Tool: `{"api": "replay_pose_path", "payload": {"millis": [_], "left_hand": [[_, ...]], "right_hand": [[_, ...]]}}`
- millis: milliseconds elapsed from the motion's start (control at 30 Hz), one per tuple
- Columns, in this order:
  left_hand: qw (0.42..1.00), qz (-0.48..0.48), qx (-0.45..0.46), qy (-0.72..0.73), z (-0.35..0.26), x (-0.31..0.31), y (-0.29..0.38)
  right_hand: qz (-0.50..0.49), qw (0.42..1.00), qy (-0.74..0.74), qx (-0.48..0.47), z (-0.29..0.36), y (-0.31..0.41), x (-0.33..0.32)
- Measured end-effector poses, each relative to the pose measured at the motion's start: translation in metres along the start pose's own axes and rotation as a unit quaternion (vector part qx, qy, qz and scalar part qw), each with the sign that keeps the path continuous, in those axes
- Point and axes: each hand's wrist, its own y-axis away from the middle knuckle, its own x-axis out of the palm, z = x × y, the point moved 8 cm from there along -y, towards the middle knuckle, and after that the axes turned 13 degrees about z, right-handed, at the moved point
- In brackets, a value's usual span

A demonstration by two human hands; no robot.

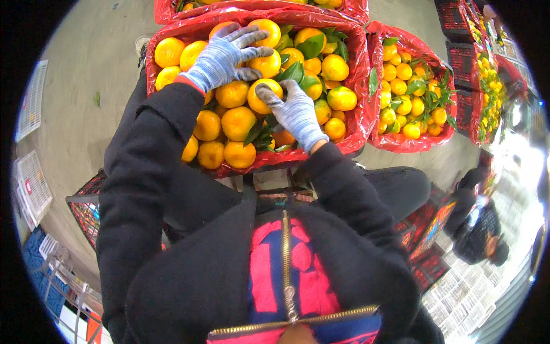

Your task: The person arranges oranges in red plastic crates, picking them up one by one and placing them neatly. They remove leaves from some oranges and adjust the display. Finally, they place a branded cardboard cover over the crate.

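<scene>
Mandarins with green leaves fill a crate lined with red plastic film [258, 17] in front of me. My left hand [223, 56], in a blue-and-grey knit glove, lies over the fruit with its fingers spread. Its fingertips touch a mandarin [270, 64] near the middle. On the near side of that fruit, my right hand [296, 109], gloved alike, has its thumb across another mandarin [257, 103]. The right index finger is bent beside a leaf [293, 73]. The other right fingers are mostly hidden, so a firm grip cannot be confirmed.
A second red-lined crate [412, 146] of smaller mandarins stands to the right. Stacked crates [462, 64] are farther right. A person [479, 232] crouches at the lower right. Past my left elbow stands a dark mesh basket [84, 210]; white plastic crates [34, 185] lie at far left.
</scene>
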Motion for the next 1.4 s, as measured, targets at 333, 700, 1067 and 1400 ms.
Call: {"api": "replay_pose_path", "payload": {"millis": [333,700,1067,1400], "left_hand": [[1.0,-0.003,-0.011,0.021,-0.011,-0.023,-0.005],[0.987,0.044,-0.05,0.149,-0.061,-0.031,0.0],[0.979,0.185,-0.082,0.02,-0.066,-0.011,-0.01],[0.986,0.15,-0.058,0.035,-0.067,-0.007,-0.006]], "right_hand": [[0.013,0.996,0.072,0.041,0.011,-0.008,-0.008],[0.227,0.914,-0.335,0.032,-0.019,-0.013,-0.003],[-0.091,0.952,0.278,0.089,-0.17,-0.107,-0.271],[-0.091,0.965,0.233,0.08,-0.167,-0.097,-0.261]]}}
